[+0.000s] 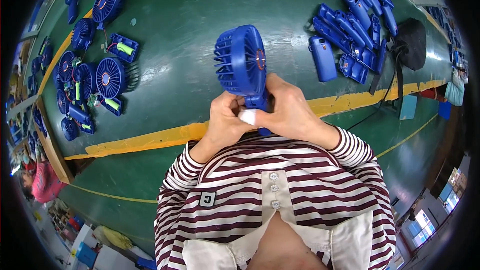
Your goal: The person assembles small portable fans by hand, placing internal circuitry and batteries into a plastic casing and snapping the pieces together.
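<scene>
We've got a round-headed handheld fan of glossy blue plastic point(243, 62) above the near yellow-painted edge of the green table point(175, 70), slatted cage on the left side, small orange ring on the side turned right. Our left hand point(226, 115) and right hand point(291, 107) both curl closed around its blue handle point(257, 102), hiding much of it; some fingertips we can't see.

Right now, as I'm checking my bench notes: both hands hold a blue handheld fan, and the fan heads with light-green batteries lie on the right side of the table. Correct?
Not quite: the fan heads with light-green batteries lie on the left side of the table, as the head view shows. The left hand and right hand do hold the blue handheld fan.
</scene>
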### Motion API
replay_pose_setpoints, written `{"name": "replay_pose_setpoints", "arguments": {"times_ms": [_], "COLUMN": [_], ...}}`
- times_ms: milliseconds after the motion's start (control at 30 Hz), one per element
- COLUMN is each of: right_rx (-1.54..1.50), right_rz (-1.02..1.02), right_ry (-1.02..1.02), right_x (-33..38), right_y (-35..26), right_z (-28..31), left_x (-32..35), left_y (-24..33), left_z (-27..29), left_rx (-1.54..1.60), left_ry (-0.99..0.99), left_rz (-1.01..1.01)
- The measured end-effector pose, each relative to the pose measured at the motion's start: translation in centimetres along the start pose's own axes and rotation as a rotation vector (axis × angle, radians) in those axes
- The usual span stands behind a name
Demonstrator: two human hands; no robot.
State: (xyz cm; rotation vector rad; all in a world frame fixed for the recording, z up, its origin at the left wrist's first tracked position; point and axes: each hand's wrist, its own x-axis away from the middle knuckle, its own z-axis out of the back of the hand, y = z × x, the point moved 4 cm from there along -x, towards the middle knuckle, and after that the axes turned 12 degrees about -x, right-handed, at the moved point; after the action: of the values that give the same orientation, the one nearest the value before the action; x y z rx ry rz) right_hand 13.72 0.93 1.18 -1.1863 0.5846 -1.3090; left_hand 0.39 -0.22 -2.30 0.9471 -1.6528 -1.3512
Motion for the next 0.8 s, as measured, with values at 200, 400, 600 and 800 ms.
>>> {"name": "replay_pose_setpoints", "arguments": {"times_ms": [200, 400, 600, 800], "right_rx": [-0.034, -0.132, -0.090, 0.010], "right_rz": [0.005, 0.090, -0.153, -0.041], "right_ry": [-0.092, -0.188, -0.158, 0.199], "right_x": [-0.8, -1.1, -0.9, -1.3], "right_y": [0.7, 0.7, -0.1, -0.4], "right_z": [0.7, 1.1, 1.7, 1.8], "left_x": [-0.7, -1.1, -1.4, -2.2], "left_y": [-0.7, -0.9, -1.0, -1.3], "left_z": [0.3, 0.2, 0.5, 1.4], "left_rx": [-0.129, 0.035, 0.111, 0.335], "left_ry": [-0.078, -0.121, -0.112, -0.145], "left_rz": [0.087, 0.126, 0.113, 0.212]}}
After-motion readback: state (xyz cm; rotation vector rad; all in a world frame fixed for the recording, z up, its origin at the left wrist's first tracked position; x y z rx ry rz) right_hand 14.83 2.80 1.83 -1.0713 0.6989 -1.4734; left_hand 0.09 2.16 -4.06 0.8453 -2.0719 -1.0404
